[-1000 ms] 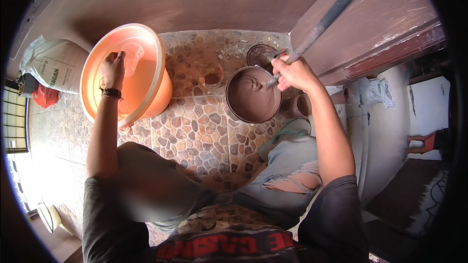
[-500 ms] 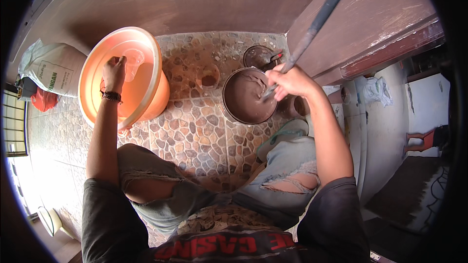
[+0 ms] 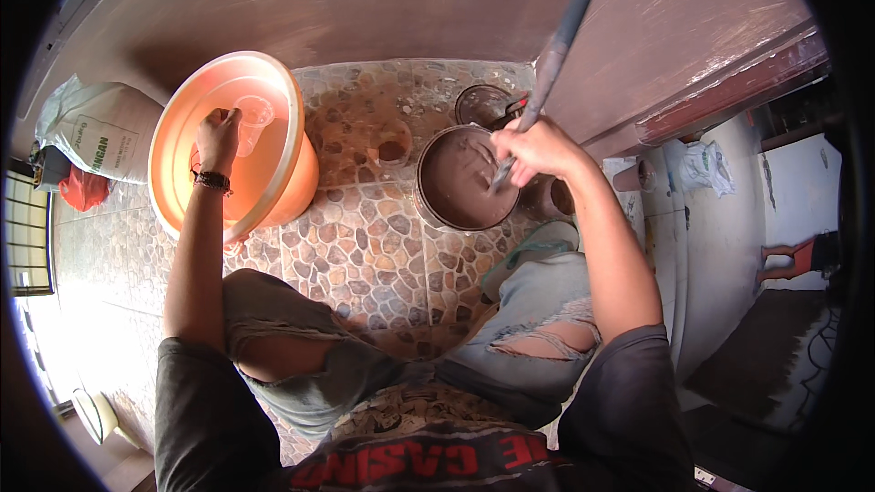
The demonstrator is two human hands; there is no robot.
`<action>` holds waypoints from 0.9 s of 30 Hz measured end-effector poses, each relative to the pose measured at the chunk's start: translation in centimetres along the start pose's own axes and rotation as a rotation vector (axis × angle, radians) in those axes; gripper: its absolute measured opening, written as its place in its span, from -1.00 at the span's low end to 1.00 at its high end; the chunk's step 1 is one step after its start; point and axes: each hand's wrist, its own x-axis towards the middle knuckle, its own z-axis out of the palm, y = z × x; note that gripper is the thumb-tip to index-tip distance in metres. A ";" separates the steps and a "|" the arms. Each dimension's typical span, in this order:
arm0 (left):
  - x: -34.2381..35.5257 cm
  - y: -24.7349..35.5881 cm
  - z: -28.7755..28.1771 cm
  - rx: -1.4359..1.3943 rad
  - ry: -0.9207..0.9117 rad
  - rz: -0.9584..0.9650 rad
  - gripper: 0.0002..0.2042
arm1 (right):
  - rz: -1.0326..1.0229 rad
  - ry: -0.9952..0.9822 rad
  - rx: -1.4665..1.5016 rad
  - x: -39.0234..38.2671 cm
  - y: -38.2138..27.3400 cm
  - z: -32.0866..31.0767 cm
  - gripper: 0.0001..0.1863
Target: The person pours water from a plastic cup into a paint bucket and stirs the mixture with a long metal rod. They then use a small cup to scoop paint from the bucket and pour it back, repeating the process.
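Over the orange tub (image 3: 296, 141) on the left, my left hand (image 3: 218, 138) is closed on the rim of a clear plastic cup (image 3: 254, 118). The cup is tilted inside the tub's mouth. My right hand (image 3: 538, 148) grips a long grey stick (image 3: 571, 23) near its lower end. That lower end dips into thick brown paint in a round bucket (image 3: 421, 191), and the upper end leans up toward the wall. Ridges and swirls mark the paint's surface beside the stick.
A dark lid (image 3: 478, 106) with a red-and-black handled tool (image 3: 517, 106) lies behind the bucket. A brown pot (image 3: 558, 198) stands right of it. A white sack (image 3: 100, 132) and a red bag (image 3: 84, 189) sit far left. Another person's legs (image 3: 791, 260) show far right.
The stick's upper end has swung left and up, while its lower end has shifted slightly within the paint. My left hand and the cup have moved a little to the right.
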 end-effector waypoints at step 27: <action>0.4 -0.9 -0.1 0.036 -0.015 0.068 -0.68 | 0.009 0.038 -0.006 0.8 -0.7 0.1 -0.61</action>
